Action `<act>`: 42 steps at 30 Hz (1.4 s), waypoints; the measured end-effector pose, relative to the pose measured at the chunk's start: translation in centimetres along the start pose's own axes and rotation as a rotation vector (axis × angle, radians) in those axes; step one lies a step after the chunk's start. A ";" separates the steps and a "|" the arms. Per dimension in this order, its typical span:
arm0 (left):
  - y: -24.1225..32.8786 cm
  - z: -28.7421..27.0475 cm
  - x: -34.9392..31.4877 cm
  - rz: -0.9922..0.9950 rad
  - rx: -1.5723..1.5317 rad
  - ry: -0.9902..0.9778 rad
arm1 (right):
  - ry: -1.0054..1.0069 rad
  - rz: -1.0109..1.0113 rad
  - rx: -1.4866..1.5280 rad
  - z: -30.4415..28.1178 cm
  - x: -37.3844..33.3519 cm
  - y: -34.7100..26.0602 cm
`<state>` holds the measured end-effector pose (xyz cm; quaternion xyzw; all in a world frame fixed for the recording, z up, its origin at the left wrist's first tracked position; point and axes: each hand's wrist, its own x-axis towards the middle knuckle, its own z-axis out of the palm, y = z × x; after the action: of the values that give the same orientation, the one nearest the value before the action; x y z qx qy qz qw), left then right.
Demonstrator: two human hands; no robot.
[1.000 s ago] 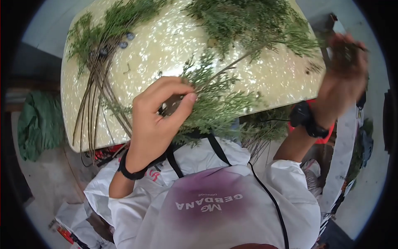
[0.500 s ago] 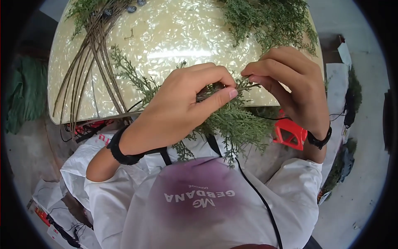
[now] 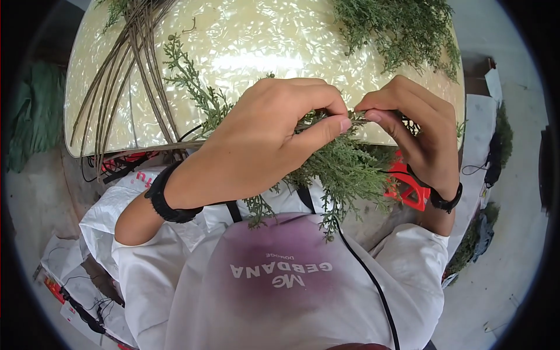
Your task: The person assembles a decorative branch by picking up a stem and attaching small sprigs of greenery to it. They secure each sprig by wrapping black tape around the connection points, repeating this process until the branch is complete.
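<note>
My left hand (image 3: 271, 131) is wrapped round the stems of a leafy evergreen bunch (image 3: 344, 175), thumb and forefinger closing on it at the right. Feathery sprigs hang below the hand toward my shirt, and another sprig (image 3: 201, 87) sticks out at the upper left. My right hand (image 3: 417, 125) pinches thumb to fingertips at the bunch's right-hand end, close to my left thumb. A thin brown stem runs into that pinch; its tip is hidden by the fingers.
Long bare brown stems (image 3: 146, 73) lie at the table's left, reaching past its near edge. More loose greenery (image 3: 402, 35) lies at the back right of the pearly yellow table (image 3: 251, 41). Beneath the near edge is a red plastic object (image 3: 413, 195); green cloth (image 3: 35, 116) is far left.
Both hands and the bunch sit slightly farther right. My right fingertips have moved down onto the stem end, near my left thumb. The table has shifted up a little in view.
</note>
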<state>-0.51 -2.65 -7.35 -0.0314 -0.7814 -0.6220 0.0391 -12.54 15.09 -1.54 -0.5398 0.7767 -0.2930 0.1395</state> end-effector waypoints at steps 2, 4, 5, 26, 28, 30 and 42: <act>0.0 0.1 0.0 0.019 0.014 0.017 | -0.008 0.002 -0.009 0.1 0.0 -0.1; -0.1 0.1 0.0 0.027 0.022 0.025 | -0.011 0.004 -0.012 0.1 0.0 0.0; 0.0 0.0 0.1 0.020 0.032 0.012 | -0.007 -0.016 -0.020 0.2 0.0 0.2; -0.6 0.3 0.2 0.075 0.168 -0.033 | -0.185 -0.256 -0.242 -0.4 0.8 1.5; -0.6 0.2 0.2 0.077 0.181 -0.038 | -0.183 -0.263 -0.235 -0.2 0.8 1.7; -0.7 0.3 0.2 0.060 0.141 -0.033 | -0.201 -0.279 -0.219 0.0 0.7 2.0; 0.3 -0.3 -0.1 -0.033 0.159 -0.057 | 0.017 -0.233 -0.064 -3.3 0.9 3.0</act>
<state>-0.42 -2.85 -7.01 -0.0331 -0.8295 -0.5574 0.0089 -16.91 15.98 -0.63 -0.6280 0.7188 -0.2870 0.0805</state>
